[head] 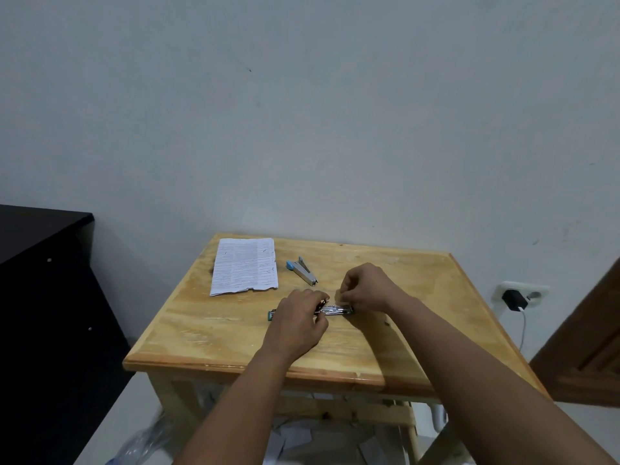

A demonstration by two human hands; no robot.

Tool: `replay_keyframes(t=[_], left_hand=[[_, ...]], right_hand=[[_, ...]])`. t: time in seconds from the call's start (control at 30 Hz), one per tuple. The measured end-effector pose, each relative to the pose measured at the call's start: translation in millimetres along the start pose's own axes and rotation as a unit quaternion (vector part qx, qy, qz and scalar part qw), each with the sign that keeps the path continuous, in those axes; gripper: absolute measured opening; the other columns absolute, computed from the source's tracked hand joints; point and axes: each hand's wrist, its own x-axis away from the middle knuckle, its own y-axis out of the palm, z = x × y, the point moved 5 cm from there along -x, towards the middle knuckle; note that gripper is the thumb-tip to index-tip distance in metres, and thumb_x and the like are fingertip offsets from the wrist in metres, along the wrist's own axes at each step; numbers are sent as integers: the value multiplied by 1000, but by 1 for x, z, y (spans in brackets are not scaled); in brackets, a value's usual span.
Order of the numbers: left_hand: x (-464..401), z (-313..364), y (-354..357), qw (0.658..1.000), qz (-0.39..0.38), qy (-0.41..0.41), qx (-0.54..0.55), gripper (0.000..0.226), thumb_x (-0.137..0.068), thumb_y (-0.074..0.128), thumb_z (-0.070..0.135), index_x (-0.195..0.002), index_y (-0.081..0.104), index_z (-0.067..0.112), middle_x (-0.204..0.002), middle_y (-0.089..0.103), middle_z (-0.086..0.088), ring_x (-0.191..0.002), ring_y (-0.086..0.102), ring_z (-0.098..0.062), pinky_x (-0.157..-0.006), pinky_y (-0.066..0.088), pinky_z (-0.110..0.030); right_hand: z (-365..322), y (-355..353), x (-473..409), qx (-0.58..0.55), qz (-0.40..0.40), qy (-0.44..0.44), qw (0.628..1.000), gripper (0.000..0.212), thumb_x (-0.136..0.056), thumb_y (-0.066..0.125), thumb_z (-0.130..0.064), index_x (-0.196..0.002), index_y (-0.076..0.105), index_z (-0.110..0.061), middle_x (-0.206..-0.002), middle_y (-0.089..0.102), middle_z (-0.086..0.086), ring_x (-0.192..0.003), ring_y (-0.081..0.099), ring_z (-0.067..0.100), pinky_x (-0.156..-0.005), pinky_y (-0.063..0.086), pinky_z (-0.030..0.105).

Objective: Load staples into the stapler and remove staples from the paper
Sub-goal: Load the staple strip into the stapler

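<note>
Both bare forearms reach forward from the lower edge and converge. The left hand point(298, 317) lies palm down, knuckles up, its fingers curled in a grip around something small at its fingertips. The right hand point(365, 286) sits just beyond and to the right of that grip, wrist bent, thumb and fingers pinched together, pointing down toward the left fingertips.
</note>
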Motion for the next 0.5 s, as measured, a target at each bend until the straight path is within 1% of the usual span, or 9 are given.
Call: replay_keyframes(t=[0.07, 0.13, 0.2, 0.27, 0.37, 0.43, 0.5], left_hand=[[0, 0, 0, 1000, 0, 2, -2, 36, -94, 65, 27, -130, 67, 24, -117, 71, 7, -107, 57, -13, -92, 52, -33], [0, 1, 0, 1000, 0, 2, -1, 37, -94, 65, 26, -131, 67, 24, -118, 71, 6, -108, 58, -13, -93, 52, -34], [0, 0, 0, 1000, 0, 0, -1, 38, -94, 66, 26, -132, 67, 24, -119, 71, 6, -109, 58, -13, -93, 52, -34], [0, 0, 0, 1000, -1, 0, -2, 38, -94, 66, 27, -132, 67, 24, -120, 71, 6, -109, 58, -13, -94, 52, -33], [1, 1, 0, 1000, -2, 0, -2, 38, -95, 65, 27, -133, 66, 25, -120, 71, 8, -108, 57, -11, -93, 52, -32], [1, 1, 0, 1000, -1, 1, -1, 37, -95, 65, 28, -132, 66, 26, -118, 71, 9, -107, 56, -10, -92, 52, -31], [1, 1, 0, 1000, -2, 2, 3, 37, -94, 65, 28, -132, 66, 26, -117, 71, 9, -105, 56, -10, -91, 52, -32]], right_hand=[[0, 0, 2, -15, -5, 3, 1000, 13, -83, 84, -9, -75, 76, -17, -79, 75, -4, -77, 69, 9, -77, 60, 33], [1, 0, 3, -16, -1, 6, 1000, 13, -81, 85, -9, -75, 77, -17, -81, 77, -2, -80, 71, 11, -80, 61, 35], [3, 2, 3, -9, 5, 10, 1000, 14, -81, 85, -8, -75, 77, -18, -79, 77, -6, -81, 70, 10, -77, 60, 33], [6, 4, 3, -3, 10, 15, 1000, 14, -82, 83, -8, -76, 77, -19, -79, 76, -8, -81, 69, 8, -72, 55, 27], [9, 6, 2, 18, 23, 8, 1000, 8, -84, 83, -10, -82, 81, -17, -87, 78, -5, -83, 69, 8, -68, 50, 22], [8, 8, 2, 53, 34, -10, 998, 5, -87, 81, -13, -88, 82, -18, -92, 78, -4, -86, 68, 10, -71, 48, 23], [5, 10, 3, 108, 44, -38, 992, 6, -90, 79, -19, -94, 83, -18, -97, 77, -3, -89, 66, 13, -73, 46, 25]])
